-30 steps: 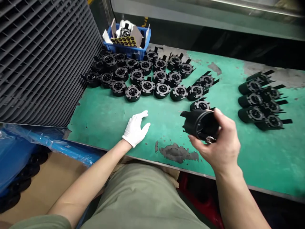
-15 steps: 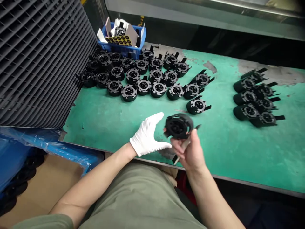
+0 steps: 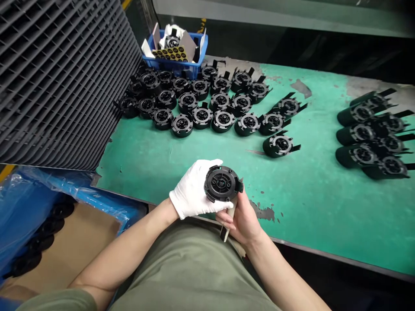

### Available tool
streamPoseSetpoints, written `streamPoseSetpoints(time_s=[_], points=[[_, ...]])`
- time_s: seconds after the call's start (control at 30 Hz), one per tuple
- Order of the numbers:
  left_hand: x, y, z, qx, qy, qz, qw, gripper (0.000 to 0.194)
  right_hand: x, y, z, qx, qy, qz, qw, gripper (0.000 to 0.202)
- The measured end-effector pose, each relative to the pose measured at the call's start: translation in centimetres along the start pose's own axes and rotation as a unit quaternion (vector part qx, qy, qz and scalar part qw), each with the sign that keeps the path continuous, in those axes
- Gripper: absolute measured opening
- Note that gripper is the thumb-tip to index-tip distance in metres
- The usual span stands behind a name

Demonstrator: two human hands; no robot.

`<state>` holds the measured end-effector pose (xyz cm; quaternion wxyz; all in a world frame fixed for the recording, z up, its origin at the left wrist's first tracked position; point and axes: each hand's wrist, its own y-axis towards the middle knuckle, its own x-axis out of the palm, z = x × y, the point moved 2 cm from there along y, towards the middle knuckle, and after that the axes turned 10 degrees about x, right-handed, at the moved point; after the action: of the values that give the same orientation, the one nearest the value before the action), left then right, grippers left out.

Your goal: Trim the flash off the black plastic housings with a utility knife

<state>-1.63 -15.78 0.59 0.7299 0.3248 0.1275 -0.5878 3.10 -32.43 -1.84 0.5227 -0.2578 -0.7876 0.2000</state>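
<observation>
My left hand [image 3: 191,190], in a white glove, is wrapped round the side of a round black plastic housing [image 3: 221,184]. The housing's ringed, spoked face is turned up towards me. My bare right hand [image 3: 241,220] is closed round a flat beige stick with a black end [image 3: 226,231], which points down towards my body. Its fingertips are close against the housing's right side, by a black tab; whether they grip the housing too is partly hidden. A similar black housing [image 3: 278,144] stands on the green bench just beyond my hands.
Several more black housings [image 3: 223,119] stand in rows at the back left, and another group [image 3: 361,153] at the right. A blue bin [image 3: 177,67] holds card and stickers. Stacked grey grids [image 3: 58,86] rise at the left, above a plastic-lined box [image 3: 94,233]. The green bench [image 3: 324,207] extends right.
The gloved left hand has closed on the black housing, which has moved slightly left and down and now faces up. My right hand has shifted left, still with the beige stick. The view has swung.
</observation>
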Motion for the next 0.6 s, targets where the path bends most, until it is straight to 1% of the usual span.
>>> streamPoseSetpoints(time_s=[0.07, 0.2, 0.27, 0.33, 0.47, 0.53, 0.6], points=[[-0.3, 0.5, 0.7, -0.020, 0.003, -0.007, 1.000, 0.087, 0.0, 0.0, 0.0, 0.002, 0.000, -0.004, 1.000, 0.065], [-1.1, 1.6, 2.0, -0.055, 0.004, -0.036, 0.998, 0.053, -0.1, 0.0, 0.1, 0.011, 0.000, -0.011, 1.000, 0.066], [-1.4, 2.0, 2.5, -0.061, -0.001, -0.049, 0.997, 0.044, -0.2, -0.1, 0.1, 0.012, -0.001, -0.011, 1.000, 0.064], [-1.6, 2.3, 3.0, -0.071, 0.003, -0.055, 0.996, 0.041, -0.3, -0.2, 0.1, 0.012, -0.005, -0.008, 1.000, 0.062], [-1.4, 2.8, 3.6, -0.081, 0.005, -0.068, 0.994, 0.043, -0.6, -0.3, 0.1, 0.005, -0.028, 0.002, 1.000, 0.064], [-1.0, 2.7, 3.5, -0.081, 0.003, -0.069, 0.994, 0.046, -0.9, -0.4, 0.1, -0.003, -0.043, 0.010, 0.999, 0.067], [-0.5, 2.3, 3.1, -0.086, -0.001, -0.058, 0.995, 0.055, -1.3, -0.6, -0.1, -0.018, -0.061, 0.025, 0.998, 0.069]])
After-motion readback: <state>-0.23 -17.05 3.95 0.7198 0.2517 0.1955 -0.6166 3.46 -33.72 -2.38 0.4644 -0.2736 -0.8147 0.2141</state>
